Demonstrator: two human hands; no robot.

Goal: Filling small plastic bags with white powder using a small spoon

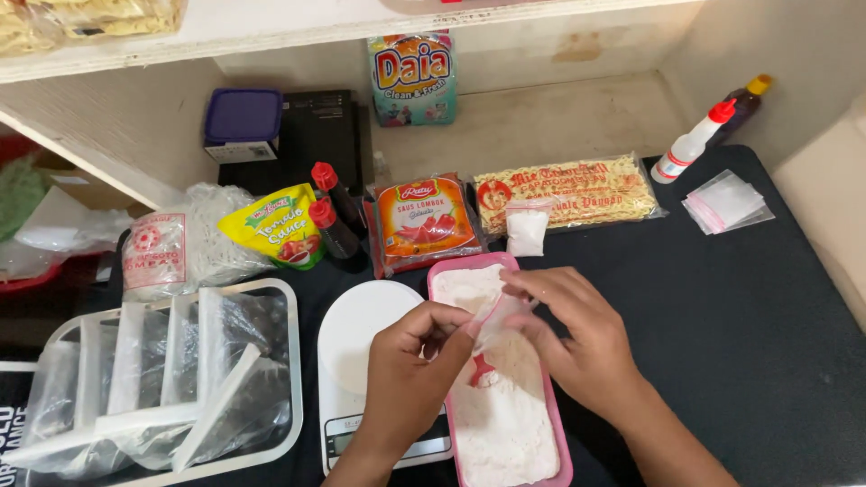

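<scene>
left hand (408, 361): fingers pinched shut on small clear bag (494, 317)
right hand (577, 335): fingers closed on same bag, held over pink tray (552, 406) of white powder

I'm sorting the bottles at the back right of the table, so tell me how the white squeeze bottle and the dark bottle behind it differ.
The white squeeze bottle has a pale body; the dark bottle is deep brown. The white squeeze bottle wears a red nozzle cap, the dark bottle a yellow one. The white squeeze bottle lies nearer, in full view, while the dark bottle is partly hidden behind it, closer to the wall. Both lean the same way, tops pointing up-right, out of either hand's reach.
</scene>
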